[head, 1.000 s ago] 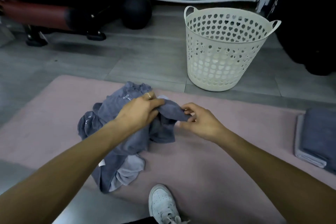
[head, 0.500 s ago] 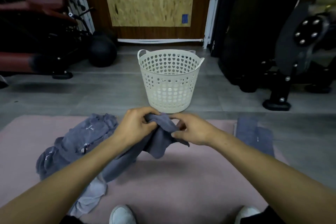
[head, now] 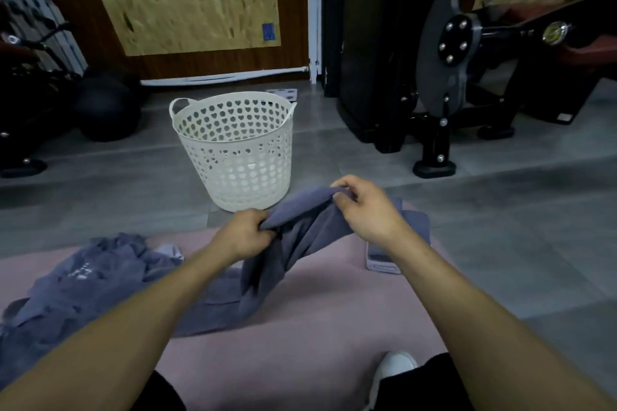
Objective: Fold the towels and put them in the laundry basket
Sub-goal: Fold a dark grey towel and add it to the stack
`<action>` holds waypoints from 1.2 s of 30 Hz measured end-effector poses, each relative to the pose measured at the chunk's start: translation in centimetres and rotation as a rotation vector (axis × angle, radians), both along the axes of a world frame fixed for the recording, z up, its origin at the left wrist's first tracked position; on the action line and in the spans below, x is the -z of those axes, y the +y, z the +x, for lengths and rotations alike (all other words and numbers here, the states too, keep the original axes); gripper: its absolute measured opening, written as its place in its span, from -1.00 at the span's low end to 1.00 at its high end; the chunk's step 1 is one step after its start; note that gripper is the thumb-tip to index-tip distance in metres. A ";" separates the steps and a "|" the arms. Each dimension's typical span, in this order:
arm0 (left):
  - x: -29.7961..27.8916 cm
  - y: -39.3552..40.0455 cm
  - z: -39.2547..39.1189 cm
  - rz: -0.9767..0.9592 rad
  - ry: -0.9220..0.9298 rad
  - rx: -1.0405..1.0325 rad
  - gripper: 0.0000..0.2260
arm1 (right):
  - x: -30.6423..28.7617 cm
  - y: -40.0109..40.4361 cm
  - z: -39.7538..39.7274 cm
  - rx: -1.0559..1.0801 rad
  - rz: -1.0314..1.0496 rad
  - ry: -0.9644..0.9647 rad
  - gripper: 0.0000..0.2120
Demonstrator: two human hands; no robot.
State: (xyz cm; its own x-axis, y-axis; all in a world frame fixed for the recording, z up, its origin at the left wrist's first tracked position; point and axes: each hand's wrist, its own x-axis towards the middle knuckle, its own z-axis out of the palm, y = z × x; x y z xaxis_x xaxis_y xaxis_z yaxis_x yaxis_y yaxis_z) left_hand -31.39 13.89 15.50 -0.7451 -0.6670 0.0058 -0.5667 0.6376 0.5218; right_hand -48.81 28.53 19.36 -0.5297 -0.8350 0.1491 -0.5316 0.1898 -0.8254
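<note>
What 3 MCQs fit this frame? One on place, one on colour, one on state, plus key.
1. Where does the laundry basket stand?
A. on the grey floor beyond the pink mat
B. on the mat
C. on a shelf

2. What colour is the held towel?
A. white
B. blue-grey
C. red

3. How is that towel held?
A. left hand only
B. lying untouched
C. gripped by both hands

Key: A, its base sits on the floor past the pink mat; B, same blue-grey as the pile; C, left hand and right hand each curl fingers round it.
</note>
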 end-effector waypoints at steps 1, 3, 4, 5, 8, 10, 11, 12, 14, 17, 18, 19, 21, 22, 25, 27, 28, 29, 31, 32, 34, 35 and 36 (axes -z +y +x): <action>-0.2 -0.1 -0.4 0.026 0.041 -0.020 -0.90 | 0.4 0.4 -1.1 0.047 0.007 -0.027 -0.88; -0.5 -0.7 -1.0 0.076 0.102 -0.035 -0.92 | 0.9 1.2 -3.0 0.101 -0.002 -0.077 -0.86; -0.7 -0.9 -1.2 0.090 0.116 -0.025 -0.91 | 0.9 1.6 -3.6 0.096 -0.011 -0.093 -0.83; -0.6 -1.0 -1.4 0.093 0.117 -0.012 -0.90 | 0.8 1.9 -3.9 0.071 -0.015 -0.112 -0.83; -1.0 0.5 -2.1 0.089 0.148 0.065 -0.78 | 0.4 2.1 -3.8 -0.037 -0.009 -0.143 -0.89; -1.5 2.2 -2.9 0.102 0.174 0.127 -0.52 | 0.4 1.8 -3.2 -0.105 0.008 -0.090 -0.90; -1.7 2.9 -3.4 0.083 0.172 0.159 -0.47 | 0.3 1.7 -2.9 -0.133 0.022 -0.065 -0.90; -1.7 3.3 -3.9 0.059 0.163 0.186 -0.49 | 0.3 1.6 -2.6 -0.150 0.034 -0.052 -0.91; -1.5 3.4 -4.4 0.058 0.109 0.221 -0.60 | 0.3 1.6 -2.2 -0.147 0.033 -0.054 -0.92; -0.4 2.5 -4.2 0.181 0.034 0.217 -0.62 | 0.0 2.0 -2.1 -0.095 0.012 -0.124 -0.93; -0.1 2.3 -3.9 0.223 0.028 0.209 -0.57 | -0.2 2.3 -2.0 -0.103 0.018 -0.155 -0.92; 0.4 2.0 -3.8 0.252 0.007 0.191 -0.52 | -0.5 2.6 -2.0 -0.130 0.040 -0.182 -0.89; 1.1 1.9 -3.6 0.278 -0.048 0.166 -0.42 | -1.1 3.3 -1.6 -0.215 0.103 -0.236 -0.83; 1.6 1.8 -3.6 0.266 -0.080 0.169 -0.42 | -1.3 3.5 -1.4 -0.249 0.122 -0.261 -0.81; 2.4 1.7 -3.9 0.171 -0.188 0.177 -0.76 | -1.7 3.6 -0.7 -0.248 0.108 -0.278 -0.78; 2.2 1.7 -4.0 0.199 -0.175 0.117 -0.89 | -1.7 3.3 -0.5 -0.198 0.093 -0.244 -0.79; 2.1 1.7 -4.1 0.273 -0.127 0.063 -0.84 | -1.5 3.1 -0.5 -0.171 0.099 -0.222 -0.80; 1.9 1.5 -4.2 0.370 -0.076 -0.005 -0.82 | -1.1 2.9 -0.5 -0.136 0.110 -0.182 -0.82; 0.8 1.3 -4.0 0.481 0.074 -0.100 -0.78 | -0.3 2.6 -0.9 -0.011 0.150 -0.020 -0.83; 0.3 1.1 -3.8 0.496 0.160 -0.114 -0.78 | 0.0 2.5 -1.1 0.067 0.180 0.066 -0.84; -0.9 1.1 -3.5 0.457 0.278 -0.089 -0.82 | 0.2 2.6 -1.3 0.155 0.209 0.142 -0.86; -1.4 1.3 -3.3 0.450 0.313 -0.053 -0.85 | 0.2 2.6 -1.4 0.136 0.206 0.150 -0.83; -2.1 1.7 -3.2 0.446 0.332 -0.011 -0.87 | 0.1 2.7 -1.3 0.089 0.200 0.150 -0.76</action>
